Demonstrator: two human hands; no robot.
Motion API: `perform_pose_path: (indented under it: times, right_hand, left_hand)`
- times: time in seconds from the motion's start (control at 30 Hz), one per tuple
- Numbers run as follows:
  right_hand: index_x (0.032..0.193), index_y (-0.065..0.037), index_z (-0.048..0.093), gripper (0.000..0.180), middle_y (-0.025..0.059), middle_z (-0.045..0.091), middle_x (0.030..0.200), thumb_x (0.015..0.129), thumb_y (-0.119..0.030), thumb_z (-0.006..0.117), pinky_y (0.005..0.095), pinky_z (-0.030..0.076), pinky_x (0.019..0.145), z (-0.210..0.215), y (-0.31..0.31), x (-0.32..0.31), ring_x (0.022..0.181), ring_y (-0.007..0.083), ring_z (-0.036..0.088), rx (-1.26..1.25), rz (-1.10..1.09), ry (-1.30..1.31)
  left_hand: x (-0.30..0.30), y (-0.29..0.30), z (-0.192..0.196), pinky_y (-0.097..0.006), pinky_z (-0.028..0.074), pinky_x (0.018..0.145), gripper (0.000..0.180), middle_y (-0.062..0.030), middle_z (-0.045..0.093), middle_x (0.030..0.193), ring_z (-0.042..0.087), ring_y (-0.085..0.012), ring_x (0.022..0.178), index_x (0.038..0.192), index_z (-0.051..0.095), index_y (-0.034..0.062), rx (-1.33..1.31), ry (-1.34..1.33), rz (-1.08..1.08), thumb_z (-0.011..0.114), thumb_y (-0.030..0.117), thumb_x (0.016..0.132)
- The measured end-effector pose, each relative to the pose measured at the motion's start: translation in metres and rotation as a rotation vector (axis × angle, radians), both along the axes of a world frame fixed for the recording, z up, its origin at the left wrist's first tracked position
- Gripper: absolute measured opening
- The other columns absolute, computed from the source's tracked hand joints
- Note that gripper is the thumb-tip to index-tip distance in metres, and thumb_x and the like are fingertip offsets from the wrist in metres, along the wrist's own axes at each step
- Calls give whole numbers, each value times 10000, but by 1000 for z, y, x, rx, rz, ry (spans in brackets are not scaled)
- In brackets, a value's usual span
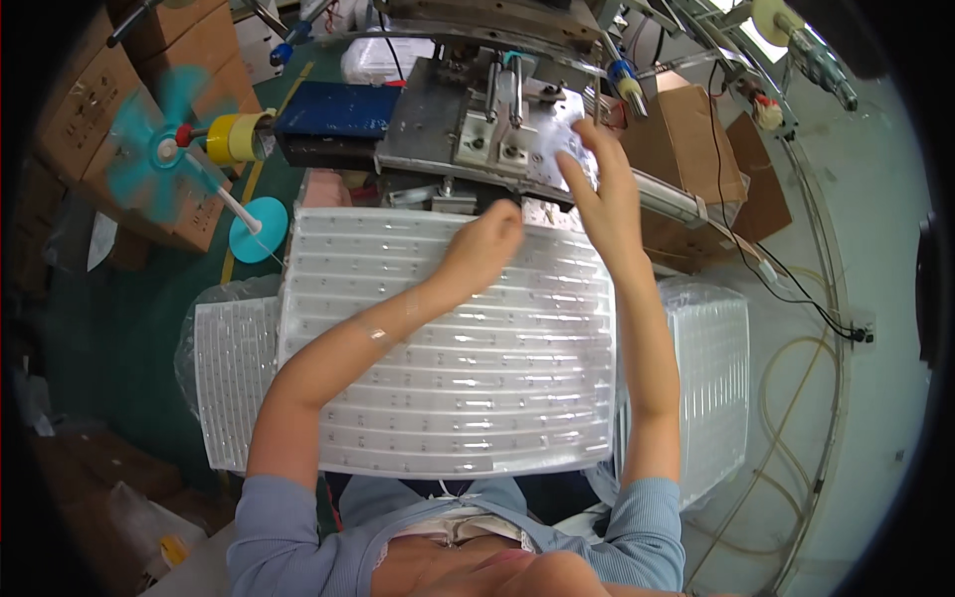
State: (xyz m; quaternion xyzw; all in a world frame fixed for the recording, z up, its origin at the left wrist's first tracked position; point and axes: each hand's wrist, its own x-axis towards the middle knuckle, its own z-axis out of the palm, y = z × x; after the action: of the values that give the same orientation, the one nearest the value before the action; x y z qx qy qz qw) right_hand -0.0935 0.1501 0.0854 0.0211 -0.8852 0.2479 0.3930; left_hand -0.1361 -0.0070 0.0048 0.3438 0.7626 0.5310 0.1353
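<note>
My left hand (485, 247) hovers over the far part of a wide white ribbed tray (448, 343) with rows of small pieces in its grooves. Its fingers are curled together, a little blurred, and whatever they may hold is too small or hidden to make out. My right hand (609, 194) reaches past the tray's far right corner to a metal machine bed (423, 119). Thumb and fingers are apart there, beside a bright metal plate (557, 139). Just left of that hand a steel clamping fixture (494, 139) with two upright cylinders is bolted to the bed.
A turquoise fan (164, 149) stands at the left beside rolls of yellow tape (237, 137). Stacked cartons (90, 99) rise behind it. A blue box (338, 109) sits left of the fixture. More ribbed trays (237, 383) flank the middle one. An open carton (686, 139) and hanging cables lie right.
</note>
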Motion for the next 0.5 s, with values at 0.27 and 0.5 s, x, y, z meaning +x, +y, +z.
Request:
perform_pose_path:
  times: [0.27,0.5]
  right_hand:
    - [981,-21,661,182,112,655,944,813,-90,657,317,494,737,-10,37,221,842,247,637,-129,-207,-480]
    - [961,-115,683,221,63,597,889,763,-40,617,330,467,704,-52,-16,314,818,226,592,59,111,-875]
  left_hand:
    - [20,55,-22,-436,533,616,326,-169,645,929,667,-316,791,1101,542,84,-620,671,-61,517,346,909]
    - [123,5,16,-376,504,552,266,-101,562,789,626,-268,681,1084,535,101,-334,783,-467,556,159,825]
